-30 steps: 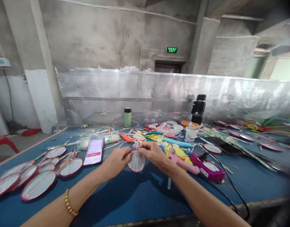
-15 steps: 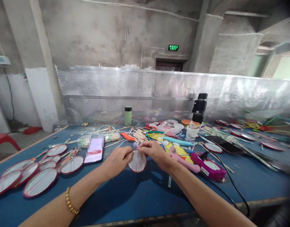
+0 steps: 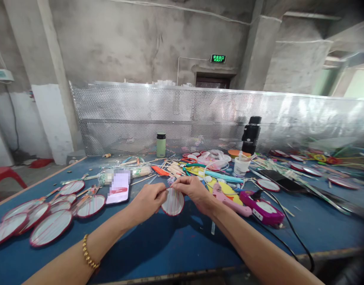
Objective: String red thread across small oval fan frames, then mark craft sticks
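Note:
A small round white disc [image 3: 173, 203] with a thin red rim and faint streaks hangs between my hands, above the blue tabletop. My left hand [image 3: 152, 198] is closed, its thumb and fingers pinched at the disc's upper left edge. My right hand [image 3: 192, 190] pinches at the top edge, fingertips close to the left ones. Whatever fine piece lies between the fingertips is too small to make out. Several larger red-rimmed discs [image 3: 51, 228] lie on the left. A phone [image 3: 119, 188] with a lit screen rests near my left hand.
Right of my hands are a pink glue gun [image 3: 229, 201], a purple power strip [image 3: 262, 208] with black cables, and a white cup [image 3: 240, 166]. Thin sticks [image 3: 174, 168], a green bottle [image 3: 161, 145] and a black flask [image 3: 251, 136] stand or lie farther back, before a perforated metal screen [image 3: 125, 114].

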Action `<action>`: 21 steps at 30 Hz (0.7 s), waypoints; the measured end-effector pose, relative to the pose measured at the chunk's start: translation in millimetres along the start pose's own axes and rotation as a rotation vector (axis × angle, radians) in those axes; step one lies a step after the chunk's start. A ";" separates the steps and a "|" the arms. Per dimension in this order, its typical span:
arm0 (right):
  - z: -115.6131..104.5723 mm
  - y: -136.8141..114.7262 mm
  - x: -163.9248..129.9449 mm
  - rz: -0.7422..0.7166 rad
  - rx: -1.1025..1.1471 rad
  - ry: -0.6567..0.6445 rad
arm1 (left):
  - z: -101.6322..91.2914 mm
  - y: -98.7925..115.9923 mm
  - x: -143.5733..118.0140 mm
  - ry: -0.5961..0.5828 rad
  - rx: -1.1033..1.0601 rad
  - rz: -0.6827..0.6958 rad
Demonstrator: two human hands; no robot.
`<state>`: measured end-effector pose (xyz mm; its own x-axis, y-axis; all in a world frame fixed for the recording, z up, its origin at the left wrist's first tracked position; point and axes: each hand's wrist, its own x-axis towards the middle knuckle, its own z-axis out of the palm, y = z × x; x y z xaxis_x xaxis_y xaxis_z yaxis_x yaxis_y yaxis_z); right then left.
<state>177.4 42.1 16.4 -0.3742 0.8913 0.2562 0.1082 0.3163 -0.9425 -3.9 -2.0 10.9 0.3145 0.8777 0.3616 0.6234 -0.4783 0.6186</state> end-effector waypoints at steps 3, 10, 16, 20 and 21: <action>0.4 0.0 -0.2 -0.001 0.014 -0.004 | 0.6 1.2 0.0 -0.005 0.031 -0.014; -0.2 -0.7 0.3 0.034 0.008 -0.035 | -0.4 4.0 0.6 -0.003 0.033 -0.021; -5.0 -10.0 -0.4 -0.294 -0.386 0.209 | -3.1 -8.1 5.8 0.106 -0.171 -0.104; 0.2 -5.7 -5.6 -0.521 -0.549 0.306 | -4.0 -17.2 11.3 0.173 -0.367 -0.198; 2.8 -3.2 -6.8 -0.547 -0.569 0.280 | -4.1 -18.5 12.4 0.196 -0.398 -0.217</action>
<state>177.1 34.1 17.1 -0.2748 0.5884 0.7605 0.4540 0.7766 -0.4368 -14.5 17.6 6.8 0.0437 0.9544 0.2954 0.3254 -0.2932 0.8990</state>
